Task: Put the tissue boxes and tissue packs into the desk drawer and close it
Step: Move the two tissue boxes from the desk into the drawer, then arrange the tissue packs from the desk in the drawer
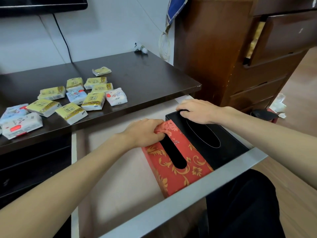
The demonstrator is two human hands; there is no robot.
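- The tissue packs (pixel 68 100) lie loose on the desk top (pixel 145 79), up and well to the left of the left hand's fingers, none in the drawer yet; the left hand is much the nearer to them.
- The left hand (pixel 145 133) is clenched on the far end of the red tissue box (pixel 173 162), fingers curled over the end edge and thumb at the near end of its slot.
- That red box sits in the drawer (pixel 120 177), its long axis running from the left fingers back toward the person, angled a little rightward; its near end lies by the drawer front.
- The black tissue box (pixel 228 152) lies touching the red one on its right, parallel to it.
- The right hand (pixel 199 110) rests flat on the black box's far end, fingers spread and curling over the far edge; I cannot tell whether it grips or only presses.
- Judgement: both boxes look seated, so the packs come next, a reach up-left.
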